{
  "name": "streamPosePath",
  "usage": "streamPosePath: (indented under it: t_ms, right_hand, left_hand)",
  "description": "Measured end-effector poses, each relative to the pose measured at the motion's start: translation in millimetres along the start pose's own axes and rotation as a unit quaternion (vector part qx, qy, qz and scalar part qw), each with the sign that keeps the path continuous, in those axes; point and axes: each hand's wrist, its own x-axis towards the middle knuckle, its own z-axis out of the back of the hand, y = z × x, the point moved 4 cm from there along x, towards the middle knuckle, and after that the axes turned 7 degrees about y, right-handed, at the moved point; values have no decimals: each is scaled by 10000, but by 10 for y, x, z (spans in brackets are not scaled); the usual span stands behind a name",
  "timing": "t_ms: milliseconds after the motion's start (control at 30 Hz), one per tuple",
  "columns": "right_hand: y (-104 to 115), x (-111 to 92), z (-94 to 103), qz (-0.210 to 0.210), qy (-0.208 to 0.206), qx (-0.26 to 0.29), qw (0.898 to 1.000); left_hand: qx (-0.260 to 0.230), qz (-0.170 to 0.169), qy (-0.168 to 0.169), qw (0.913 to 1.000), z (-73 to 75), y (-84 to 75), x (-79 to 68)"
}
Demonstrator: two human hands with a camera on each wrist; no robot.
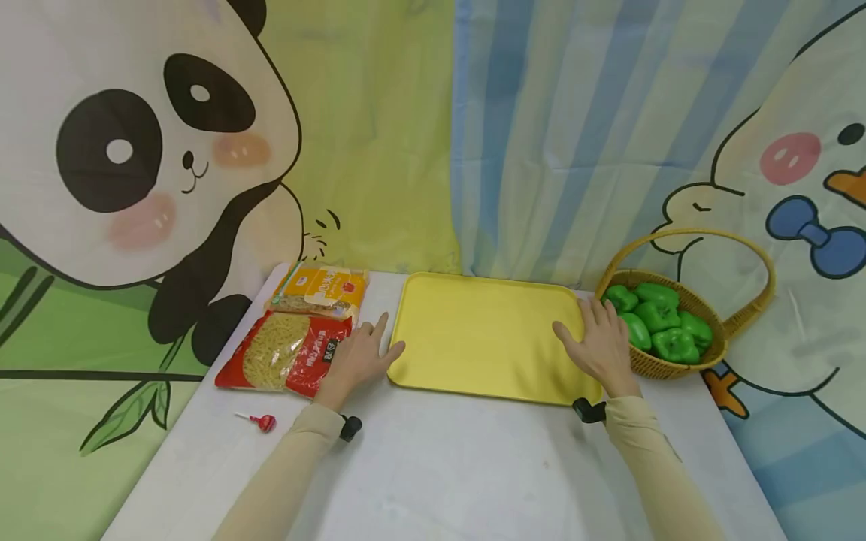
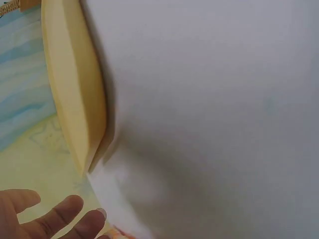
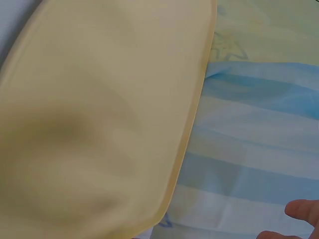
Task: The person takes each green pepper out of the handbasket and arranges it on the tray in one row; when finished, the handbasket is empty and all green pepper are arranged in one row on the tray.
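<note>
A yellow rectangular tray [image 1: 487,338] lies flat on the white table. My left hand [image 1: 361,353] hovers beside its left edge with fingers spread, thumb pointing toward the tray; in the left wrist view several fingers [image 2: 70,214] show at the lower left, holding nothing. Over the tray's right edge is my right hand [image 1: 601,342], fingers extended and thumb apart, between the tray and a wicker basket [image 1: 737,323]. Only two fingertips [image 3: 301,209] appear in the right wrist view. Green bell peppers [image 1: 656,312] fill the basket.
Left of my left hand lies a red bag of pasta [image 1: 277,353], with a yellow-orange food packet [image 1: 321,289] behind it. A red lollipop [image 1: 264,423] rests nearer the front left. A printed curtain [image 1: 379,135] hangs behind the table.
</note>
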Motion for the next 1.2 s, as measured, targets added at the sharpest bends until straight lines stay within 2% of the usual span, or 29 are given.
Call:
streamPosePath:
  t_ms: [300,567,900,1067,1200]
  right_hand:
    - [-88,-122,94,-29,-109,55,9999]
    - [-271,-169,252,-139,-429,105,9989]
    - [-589,-117,413,-449,-507,41,9977]
    - [-762,-82,487,-706,-389,42,9967]
    - [-911,-35,513,-905,-84,19,9959]
  left_hand:
    - [-355,137,448,9983,-235,26,-112]
    - [-361,49,465,9983,-337,42,-160]
    - [-592,132,529,9968,-398,13,-186]
    - [-432,151,514,9976,-425,4,-180]
    - [-359,145,504,9980,-449,-3,-168]
